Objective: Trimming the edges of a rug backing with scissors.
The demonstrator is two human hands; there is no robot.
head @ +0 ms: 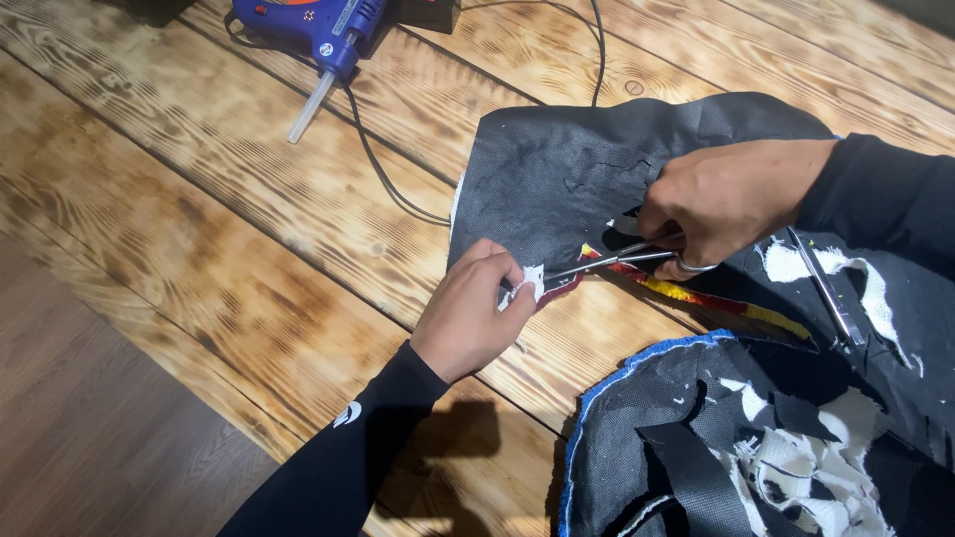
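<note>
looking down from the head camera, i start with the biggest thing, the wooden table (199, 189), its scorched planks running from about ten o'clock down to four o'clock. over its right half lies the black fabric sheet (557, 159), and at five o'clock a second dark piece with a blue edge (637, 363) is strewn with white and black scraps.

at twelve o'clock, well apart from the work, a blue glue gun (323, 30) rests with its nozzle aimed toward seven o'clock, its black cord (373, 164) trailing down to the sheet.

my right hand (726, 199) is at three o'clock from the cut, clenched through the loops of the scissors (617, 259). their long axis runs nearly level, tips pointing toward nine o'clock, straight at my left hand (468, 308). that left hand is pinched shut on a small white scrap (532, 280) at the sheet's lower edge, holding it just beside the blade tips.

so the left hand is the nearer one to the scrap, and the blades meet it from the right. below the blades a red and yellow trim strip (716, 298) slants toward four o'clock. i cannot tell whether the blades are closed.
</note>
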